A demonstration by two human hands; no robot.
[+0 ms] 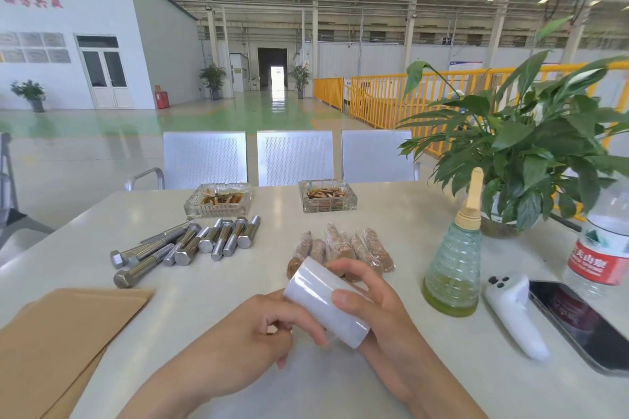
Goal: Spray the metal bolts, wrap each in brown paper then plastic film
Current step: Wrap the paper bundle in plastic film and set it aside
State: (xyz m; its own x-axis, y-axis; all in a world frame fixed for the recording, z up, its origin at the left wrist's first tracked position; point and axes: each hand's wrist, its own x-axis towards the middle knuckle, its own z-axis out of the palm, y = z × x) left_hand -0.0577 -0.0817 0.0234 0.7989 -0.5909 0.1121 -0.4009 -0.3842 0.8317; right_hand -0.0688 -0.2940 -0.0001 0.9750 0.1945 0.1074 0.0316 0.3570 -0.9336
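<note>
Hands [316, 313] both grip film roll [326, 303]; ashtrays [218, 202] hold cigarette butts [221, 197].

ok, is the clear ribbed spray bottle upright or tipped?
Upright. The clear ribbed spray bottle stands base-down on the white table, tan nozzle pointing up, greenish liquid settled level at the bottom.

Bare table [218, 323] between bolts [185, 243], paper [64, 333]

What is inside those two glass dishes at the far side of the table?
Both glass dishes hold cigarette butts lying in dark brownish liquid. The butts cover the bottoms, so anything beneath them cannot be seen.
</note>
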